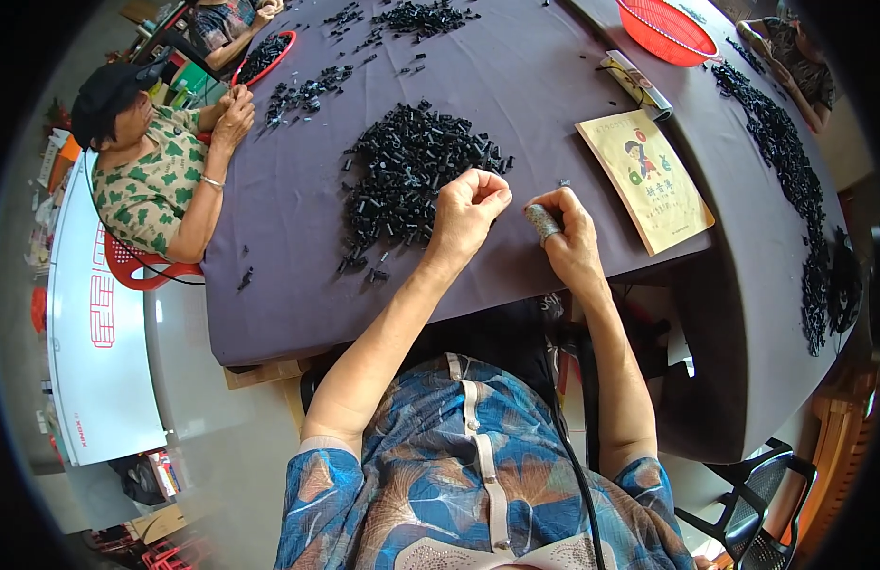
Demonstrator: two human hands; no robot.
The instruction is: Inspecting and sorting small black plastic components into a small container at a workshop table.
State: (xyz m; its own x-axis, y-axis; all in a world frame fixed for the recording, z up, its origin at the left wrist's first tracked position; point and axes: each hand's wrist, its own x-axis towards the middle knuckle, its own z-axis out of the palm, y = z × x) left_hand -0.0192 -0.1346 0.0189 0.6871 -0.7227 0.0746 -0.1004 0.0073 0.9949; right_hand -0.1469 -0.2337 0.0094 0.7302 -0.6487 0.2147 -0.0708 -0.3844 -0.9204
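My left hand [466,217] is closed in a pinch over the table, at the right edge of a big pile of small black tube-like parts [402,161]. What its fingertips hold, if anything, is too small to tell. Just to the right, my right hand [577,245] is also closed, its fingers curled toward the thumb. A grey wrap [542,222] covers that thumb. Anything between those fingers is hidden. A tiny dark bit shows just beyond the right knuckles. The two hands are apart, a short gap between them.
A yellow booklet [646,180] lies right of my right hand, a white box-like thing [635,84] behind it. More black parts [782,142] line the right table, near a red basket [666,30]. Co-workers sit left and far right. A black chair [758,508] stands lower right.
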